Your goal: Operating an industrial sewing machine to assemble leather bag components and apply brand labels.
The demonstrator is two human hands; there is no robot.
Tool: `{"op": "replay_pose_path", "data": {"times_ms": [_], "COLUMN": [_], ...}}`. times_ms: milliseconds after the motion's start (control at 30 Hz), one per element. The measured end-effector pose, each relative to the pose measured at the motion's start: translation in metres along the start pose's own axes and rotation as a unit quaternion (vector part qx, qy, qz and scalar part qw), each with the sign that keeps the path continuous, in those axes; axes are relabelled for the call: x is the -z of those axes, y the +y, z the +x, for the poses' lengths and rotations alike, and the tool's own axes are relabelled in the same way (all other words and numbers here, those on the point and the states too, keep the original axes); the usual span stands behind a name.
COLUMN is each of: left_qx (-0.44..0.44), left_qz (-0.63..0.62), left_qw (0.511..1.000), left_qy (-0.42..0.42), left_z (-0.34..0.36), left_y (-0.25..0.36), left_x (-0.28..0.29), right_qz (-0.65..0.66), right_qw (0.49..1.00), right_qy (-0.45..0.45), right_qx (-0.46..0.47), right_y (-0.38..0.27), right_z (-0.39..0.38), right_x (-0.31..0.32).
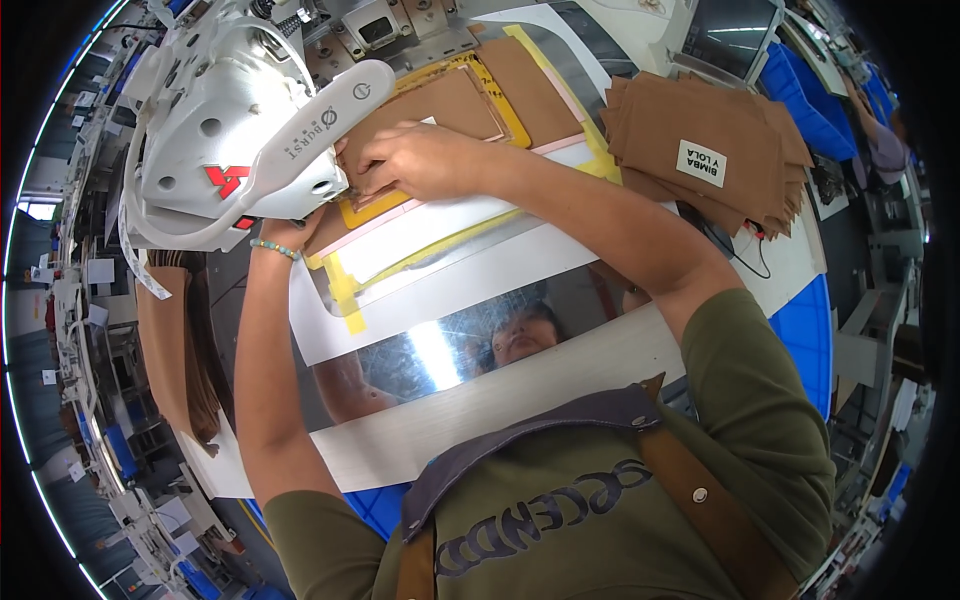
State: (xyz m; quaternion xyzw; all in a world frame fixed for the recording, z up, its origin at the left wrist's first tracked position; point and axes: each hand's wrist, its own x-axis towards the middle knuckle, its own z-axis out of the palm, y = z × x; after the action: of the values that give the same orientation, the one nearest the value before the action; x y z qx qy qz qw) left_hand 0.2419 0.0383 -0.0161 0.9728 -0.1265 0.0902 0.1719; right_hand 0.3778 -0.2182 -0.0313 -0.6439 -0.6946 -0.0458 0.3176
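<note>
A white sewing machine head (pixel 215 135) with a long pale arm cover stands over the work at the upper left. Beneath and beside it lies a flat brown fabric piece (pixel 450 108) inside a yellow-edged frame (pixel 512 122). My right hand (pixel 430 163) rests over this piece close to the machine head, its fingers bent and drawn together at the fabric; anything between the fingertips is hidden. My left hand (pixel 292 232), below a beaded bracelet, reaches under the machine head, which covers its fingers. A small white patch (pixel 430 121) shows just past my right knuckles.
At the right lies a stack of brown fabric pieces (pixel 725 125) with a white label on top. Behind it are a screen (pixel 725 38) and a blue bin (pixel 805 95). More brown pieces (pixel 165 350) hang at the left. A shiny metal plate (pixel 400 360) lies nearest me.
</note>
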Motion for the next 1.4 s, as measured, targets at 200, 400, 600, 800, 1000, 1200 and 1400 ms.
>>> {"op": "replay_pose_path", "data": {"times_ms": [200,400,600,800,1000,1200,1400], "left_qx": [0.006,0.036,0.117,0.104,0.185,0.298,0.033], "left_qz": [0.101,0.042,0.163,0.010,-0.004,0.141,-0.008], "left_qw": [0.993,0.998,0.980,0.994,0.983,0.941,0.748], "left_qy": [0.062,0.040,-0.006,0.032,0.014,0.072,0.663], "left_z": [-0.008,-0.009,-0.022,-0.021,-0.035,-0.067,-0.111], "left_y": [-0.035,-0.058,-0.041,-0.048,-0.040,-0.023,0.079], "left_x": [-0.020,-0.030,-0.028,-0.024,-0.028,0.014,0.164], "right_qz": [-0.008,-0.011,-0.013,0.048,-0.106,-0.066,-0.039], "right_qw": [1.000,0.999,0.999,0.992,0.983,0.987,0.992], "right_qy": [-0.011,-0.027,-0.033,-0.101,-0.102,-0.111,-0.108], "right_qx": [-0.014,-0.020,-0.035,-0.053,-0.110,-0.093,-0.050], "right_y": [0.001,0.002,-0.003,-0.002,0.000,-0.005,-0.008], "right_z": [0.004,0.004,0.005,0.012,0.023,0.020,0.013], "right_x": [0.005,0.003,0.008,0.019,0.014,0.015,0.016]}}
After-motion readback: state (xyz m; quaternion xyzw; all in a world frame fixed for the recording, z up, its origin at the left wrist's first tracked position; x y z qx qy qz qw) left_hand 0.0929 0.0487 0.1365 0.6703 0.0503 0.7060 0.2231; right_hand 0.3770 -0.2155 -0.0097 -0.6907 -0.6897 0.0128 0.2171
